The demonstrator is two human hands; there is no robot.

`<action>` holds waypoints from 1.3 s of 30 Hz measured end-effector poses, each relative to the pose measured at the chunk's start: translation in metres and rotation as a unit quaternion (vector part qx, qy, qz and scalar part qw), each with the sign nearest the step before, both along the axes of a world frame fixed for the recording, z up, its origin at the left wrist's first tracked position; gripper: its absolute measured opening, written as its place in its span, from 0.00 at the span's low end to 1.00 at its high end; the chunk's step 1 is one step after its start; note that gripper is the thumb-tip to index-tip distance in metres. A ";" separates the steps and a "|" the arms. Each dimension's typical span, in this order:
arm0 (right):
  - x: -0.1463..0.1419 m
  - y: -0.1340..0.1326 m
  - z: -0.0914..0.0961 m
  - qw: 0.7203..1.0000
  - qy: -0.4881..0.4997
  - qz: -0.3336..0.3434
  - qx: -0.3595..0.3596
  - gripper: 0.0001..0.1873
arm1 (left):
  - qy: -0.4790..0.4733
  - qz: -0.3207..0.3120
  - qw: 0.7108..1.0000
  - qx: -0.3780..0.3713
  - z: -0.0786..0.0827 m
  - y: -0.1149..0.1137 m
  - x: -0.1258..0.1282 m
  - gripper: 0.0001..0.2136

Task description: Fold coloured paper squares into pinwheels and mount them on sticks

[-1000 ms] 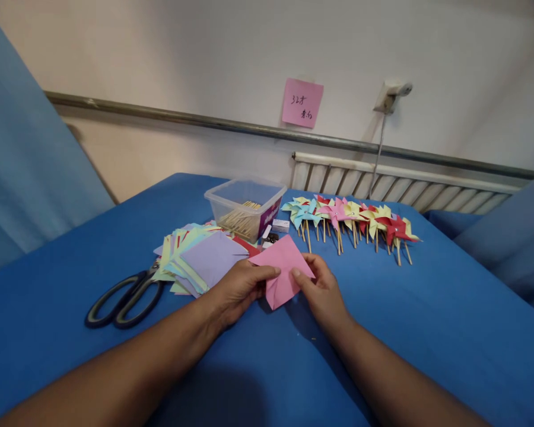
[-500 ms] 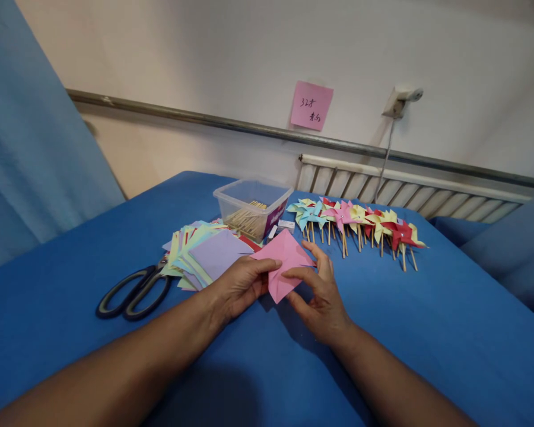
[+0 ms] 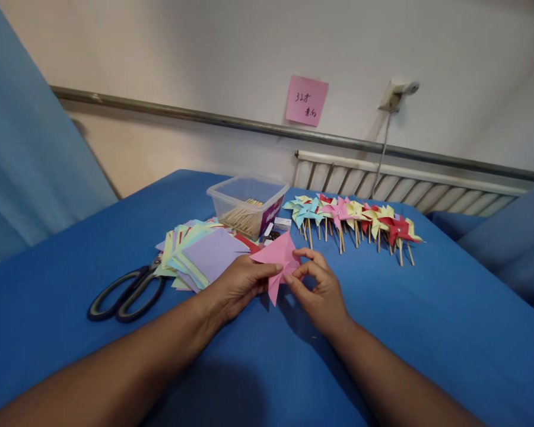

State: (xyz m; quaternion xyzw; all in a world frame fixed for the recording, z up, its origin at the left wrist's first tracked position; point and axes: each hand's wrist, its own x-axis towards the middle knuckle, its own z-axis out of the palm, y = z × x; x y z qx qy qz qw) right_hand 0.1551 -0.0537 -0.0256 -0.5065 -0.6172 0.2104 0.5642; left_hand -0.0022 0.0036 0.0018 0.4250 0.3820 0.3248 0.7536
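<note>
A pink paper square (image 3: 276,255), cut in from its corners and partly folded, is held between both hands above the blue table. My left hand (image 3: 244,283) grips it from the left, thumb on top near the middle and fingers underneath. My right hand (image 3: 319,287) pinches a folded flap on its right side and presses it toward the centre. Just beyond my left hand lies a fanned stack of coloured paper squares (image 3: 213,252), a lilac sheet on top. Scissors (image 3: 129,290) with dark handles lie left of the stack, their blades partly hidden.
A clear plastic box (image 3: 244,204) of thin wooden sticks stands behind the papers, small boxes (image 3: 282,224) beside it. Several finished pinwheels (image 3: 356,216) on sticks lie in a row at the back right. Behind the table are a radiator (image 3: 338,177) and a pipe (image 3: 204,118).
My right hand has moved inward, folding a flap of the pink paper toward its middle. My left hand keeps its hold. The whole view has shifted slightly.
</note>
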 end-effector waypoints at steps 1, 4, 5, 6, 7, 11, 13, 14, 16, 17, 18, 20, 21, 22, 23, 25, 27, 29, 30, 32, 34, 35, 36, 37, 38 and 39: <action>0.000 0.001 -0.001 1.000 0.012 -0.003 -0.010 0.07 | 0.009 0.003 1.000 0.001 0.000 0.000 0.000 0.13; 0.001 0.004 -0.002 0.999 0.034 -0.012 -0.035 0.09 | 0.012 -0.003 1.000 0.005 0.001 -0.002 0.001 0.12; 0.001 0.004 -0.003 0.998 0.036 -0.013 -0.041 0.10 | 0.009 -0.006 1.000 0.007 0.001 -0.002 0.001 0.13; 0.002 0.005 -0.003 0.998 0.036 -0.011 -0.045 0.10 | 0.009 -0.008 1.000 0.009 0.001 -0.003 0.002 0.13; 0.002 0.005 -0.003 0.998 0.034 -0.007 -0.049 0.10 | 0.012 -0.010 1.000 0.011 0.001 -0.003 0.002 0.13; 0.004 0.006 -0.004 0.998 0.028 0.007 -0.059 0.11 | 0.031 -0.004 0.999 0.013 -0.001 -0.003 0.003 0.12; 0.004 0.006 -0.004 0.998 0.028 0.011 -0.062 0.11 | 0.033 -0.005 0.999 0.012 0.000 -0.003 0.003 0.11; 0.004 0.006 -0.003 0.998 0.027 0.012 -0.063 0.11 | 0.033 -0.007 0.999 0.012 0.000 -0.003 0.003 0.11; 0.005 0.006 -0.003 0.997 0.021 0.017 -0.066 0.11 | 0.034 -0.015 0.999 0.013 0.000 -0.003 0.002 0.12; 0.005 0.006 -0.003 0.997 0.018 0.020 -0.068 0.11 | 0.036 -0.017 0.999 0.014 0.000 -0.003 0.002 0.12; 0.005 0.006 -0.002 0.997 0.014 0.022 -0.070 0.11 | 0.038 -0.019 0.999 0.016 0.000 -0.003 0.002 0.12; 0.006 0.006 -0.003 0.997 0.007 0.024 -0.071 0.10 | 0.039 -0.024 0.999 0.018 -0.001 -0.003 0.001 0.13; 0.007 0.006 -0.003 0.997 0.005 0.024 -0.071 0.10 | 0.039 -0.026 0.999 0.020 -0.001 -0.003 0.001 0.14; 0.007 0.006 -0.003 0.997 0.004 0.025 -0.070 0.10 | 0.039 -0.028 0.999 0.021 -0.001 -0.002 0.001 0.14; 0.008 0.006 -0.003 0.997 0.003 0.026 -0.069 0.10 | 0.038 -0.029 0.999 0.023 0.000 -0.002 0.000 0.15; 0.008 0.006 -0.003 0.997 0.006 0.029 -0.069 0.10 | 0.039 -0.028 0.999 0.024 0.000 -0.002 0.000 0.15; 0.008 0.006 -0.003 0.997 0.010 0.032 -0.073 0.10 | 0.040 -0.026 0.999 0.023 0.001 -0.002 0.000 0.15; 0.007 0.006 -0.003 0.996 0.016 0.032 -0.077 0.10 | 0.043 -0.028 0.998 0.023 0.000 -0.002 0.000 0.14; 0.007 0.006 -0.003 0.996 0.019 0.031 -0.079 0.10 | 0.044 -0.029 0.998 0.023 0.000 -0.003 0.000 0.14; 0.007 0.006 -0.003 0.996 0.024 0.031 -0.079 0.10 | 0.048 -0.033 0.998 0.021 0.000 -0.003 0.001 0.14; 0.006 0.006 -0.004 0.996 0.024 0.035 -0.077 0.10 | 0.050 -0.034 0.998 0.017 0.001 -0.004 0.001 0.14; 0.006 0.006 -0.004 0.996 0.023 0.037 -0.076 0.10 | 0.051 -0.033 0.998 0.014 0.001 -0.004 0.002 0.13; 0.005 0.006 -0.004 0.996 0.024 0.039 -0.076 0.10 | 0.053 -0.031 0.998 0.013 0.002 -0.005 0.002 0.13; 0.005 0.006 -0.004 0.996 0.029 0.040 -0.077 0.11 | 0.055 -0.029 0.998 0.014 0.003 -0.005 0.002 0.12; 0.005 0.006 -0.004 0.995 0.042 0.037 -0.079 0.10 | 0.058 -0.028 0.998 0.017 0.004 -0.005 0.003 0.12; 0.004 0.006 -0.004 0.994 0.065 0.032 -0.083 0.09 | 0.056 -0.030 0.998 0.019 0.005 -0.005 0.003 0.13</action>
